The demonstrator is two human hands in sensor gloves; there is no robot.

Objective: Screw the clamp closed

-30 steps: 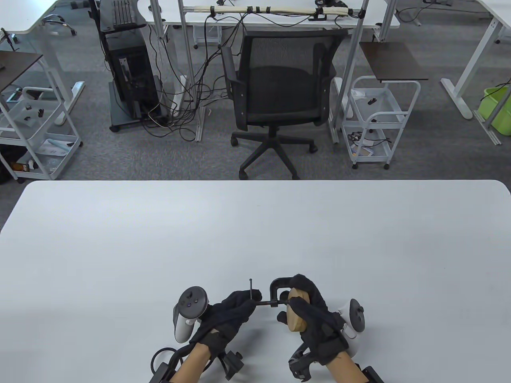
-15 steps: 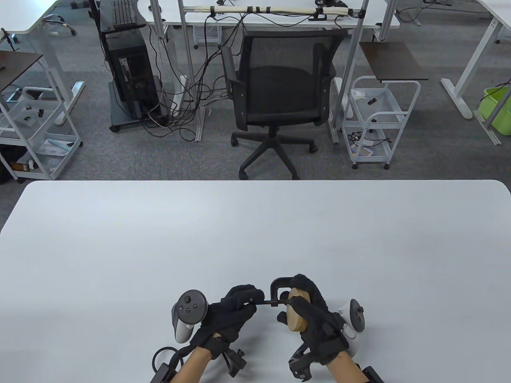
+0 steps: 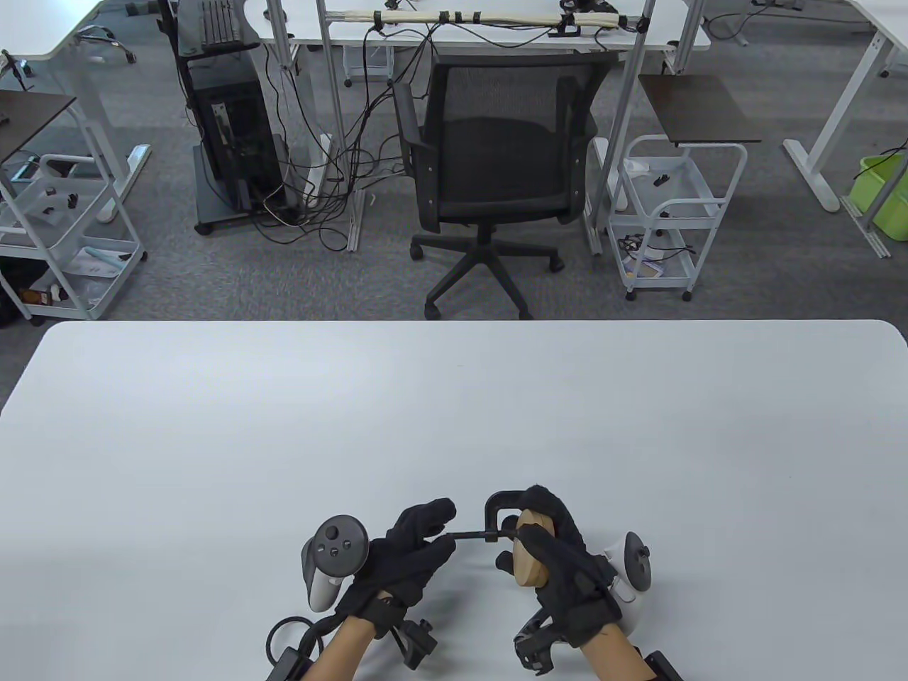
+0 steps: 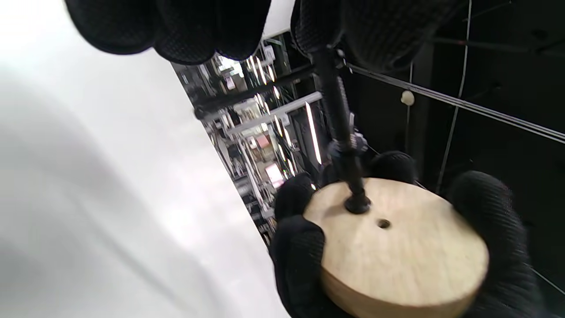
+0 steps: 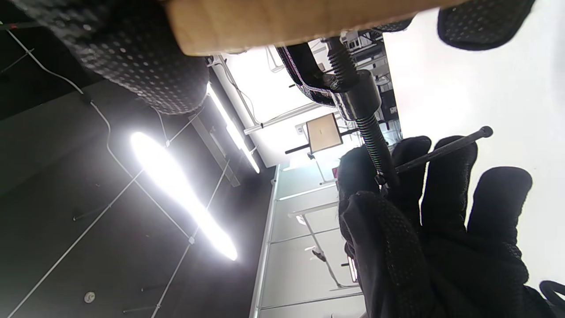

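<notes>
A black C-clamp sits over a round wooden disc near the table's front edge. My right hand grips the disc and the clamp frame together. The clamp's threaded screw runs left from the frame, and its swivel pad presses on the disc face. My left hand pinches the end of the screw at its thin T-bar handle. In the right wrist view the screw passes through the frame's threaded boss.
The white table spreads beyond the hands. A black office chair stands past the far edge, with white carts and cables on the floor.
My left hand has turned on the screw end; the T-bar that stuck up past the fingers a second ago is now hidden from above. My right hand and the disc have stayed in place.
</notes>
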